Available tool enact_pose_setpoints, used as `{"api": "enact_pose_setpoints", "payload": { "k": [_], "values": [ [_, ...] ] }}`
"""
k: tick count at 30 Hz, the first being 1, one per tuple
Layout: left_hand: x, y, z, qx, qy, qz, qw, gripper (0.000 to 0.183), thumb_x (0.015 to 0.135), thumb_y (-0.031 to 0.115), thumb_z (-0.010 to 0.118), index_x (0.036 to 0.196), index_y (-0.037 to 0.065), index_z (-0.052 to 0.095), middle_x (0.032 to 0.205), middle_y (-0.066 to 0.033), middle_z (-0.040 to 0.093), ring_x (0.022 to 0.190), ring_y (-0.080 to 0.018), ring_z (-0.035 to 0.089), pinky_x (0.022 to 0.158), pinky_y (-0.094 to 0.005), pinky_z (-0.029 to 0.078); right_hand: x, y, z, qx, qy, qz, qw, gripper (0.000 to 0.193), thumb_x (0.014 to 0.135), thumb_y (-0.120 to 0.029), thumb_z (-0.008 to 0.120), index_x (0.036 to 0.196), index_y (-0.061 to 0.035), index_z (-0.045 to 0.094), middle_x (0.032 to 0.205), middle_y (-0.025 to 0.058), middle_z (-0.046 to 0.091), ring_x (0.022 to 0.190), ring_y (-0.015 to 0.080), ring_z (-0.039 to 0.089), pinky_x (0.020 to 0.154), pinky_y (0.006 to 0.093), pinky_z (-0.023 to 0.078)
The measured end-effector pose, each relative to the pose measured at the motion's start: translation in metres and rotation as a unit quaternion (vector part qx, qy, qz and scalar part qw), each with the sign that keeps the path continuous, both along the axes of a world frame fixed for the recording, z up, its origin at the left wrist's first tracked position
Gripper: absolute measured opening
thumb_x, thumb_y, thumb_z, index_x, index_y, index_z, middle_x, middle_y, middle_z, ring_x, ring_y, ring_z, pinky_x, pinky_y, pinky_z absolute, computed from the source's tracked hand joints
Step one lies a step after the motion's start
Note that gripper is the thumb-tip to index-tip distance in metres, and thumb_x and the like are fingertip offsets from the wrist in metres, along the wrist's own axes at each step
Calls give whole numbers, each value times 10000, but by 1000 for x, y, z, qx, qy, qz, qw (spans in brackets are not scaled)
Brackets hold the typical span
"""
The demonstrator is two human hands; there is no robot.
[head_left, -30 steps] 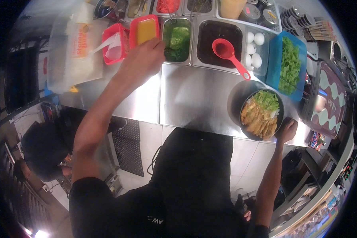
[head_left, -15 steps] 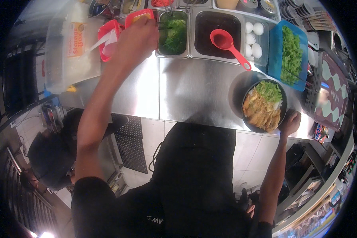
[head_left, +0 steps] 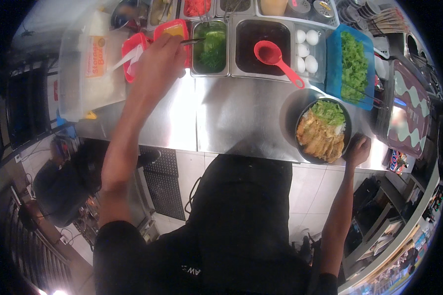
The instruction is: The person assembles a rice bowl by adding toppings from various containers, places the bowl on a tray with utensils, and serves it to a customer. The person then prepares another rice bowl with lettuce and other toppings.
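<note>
My left hand (head_left: 163,58) is over the red tubs at the back left, its fingers closed on slim metal tongs (head_left: 194,41). The tongs' tips reach to the rim of a steel pan (head_left: 210,73) of shredded greens (head_left: 211,58). Just under the hand, one red tub (head_left: 170,25) holds something yellow. At the counter's front right stands a black bowl (head_left: 306,156) with sliced, browned cutlet (head_left: 321,137), chopped lettuce (head_left: 329,112) and some white rice. Beside its right rim rests my right hand (head_left: 359,151), curled in a fist with nothing visible in it.
A red ladle (head_left: 269,52) lies across a pan of dark sauce (head_left: 246,37). Right of it are eggs (head_left: 311,64) and a blue tub (head_left: 335,83) of lettuce with tongs. A clear storage box (head_left: 74,88) stands far left. Another person (head_left: 59,184) is low at left.
My left hand has drawn a little left and nearer, with the tongs shifting toward the pan's left rim. My right fist stays beside the bowl. The whole view has shifted slightly.
</note>
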State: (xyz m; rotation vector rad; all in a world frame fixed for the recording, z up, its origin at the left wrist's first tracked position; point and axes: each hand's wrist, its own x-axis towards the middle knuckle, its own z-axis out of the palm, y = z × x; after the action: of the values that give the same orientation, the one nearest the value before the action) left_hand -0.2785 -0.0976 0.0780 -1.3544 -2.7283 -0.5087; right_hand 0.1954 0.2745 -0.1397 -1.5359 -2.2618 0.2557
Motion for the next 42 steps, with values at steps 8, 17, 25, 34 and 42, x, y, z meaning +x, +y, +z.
{"api": "enact_pose_setpoints", "payload": {
  "k": [8, 17, 25, 34, 42],
  "values": [
    [2, -7, -11, 34, 32, 13, 999, 183, 876, 46, 657, 1047, -11, 687, 986, -171, 701, 851, -315, 703, 741, -383, 566, 4, -2, -3, -10, 30, -4, 999, 362, 990, -389, 476, 955, -65, 633, 919, 157, 663, 852, 373, 639, 746, 460, 492],
    [23, -2, 10, 49, 67, 36, 996, 222, 917, 130, 687, 1118, 37, 709, 934, -94, 709, 765, -133, 665, 688, -280, 548, -3, -2, -1, 17, 37, -18, 999, 209, 972, -245, 527, 949, -73, 642, 929, 138, 670, 841, 358, 653, 725, 434, 509],
    [140, 49, 46, 73, -117, -119, 983, 222, 846, -4, 676, 1064, 23, 711, 981, -116, 700, 805, -223, 676, 699, -293, 539, -6, -5, 6, 17, 37, -48, 998, 193, 945, -239, 545, 912, -77, 645, 923, 132, 670, 838, 354, 653, 725, 443, 515],
    [200, 108, -51, 119, -184, -425, 878, 351, 753, -87, 709, 1095, -88, 631, 972, -162, 639, 806, -298, 654, 688, -373, 556, -12, -9, 14, 3, 51, -48, 998, 199, 938, -243, 548, 915, -76, 654, 883, 125, 670, 794, 339, 661, 699, 441, 514],
    [192, 116, -54, 97, -140, -438, 883, 413, 745, -76, 726, 1145, -78, 625, 970, -159, 631, 785, -286, 643, 680, -367, 553, -13, -8, 14, 17, 56, -48, 997, 198, 934, -237, 542, 908, -77, 657, 884, 121, 676, 786, 340, 663, 700, 429, 516]
  ]
}}
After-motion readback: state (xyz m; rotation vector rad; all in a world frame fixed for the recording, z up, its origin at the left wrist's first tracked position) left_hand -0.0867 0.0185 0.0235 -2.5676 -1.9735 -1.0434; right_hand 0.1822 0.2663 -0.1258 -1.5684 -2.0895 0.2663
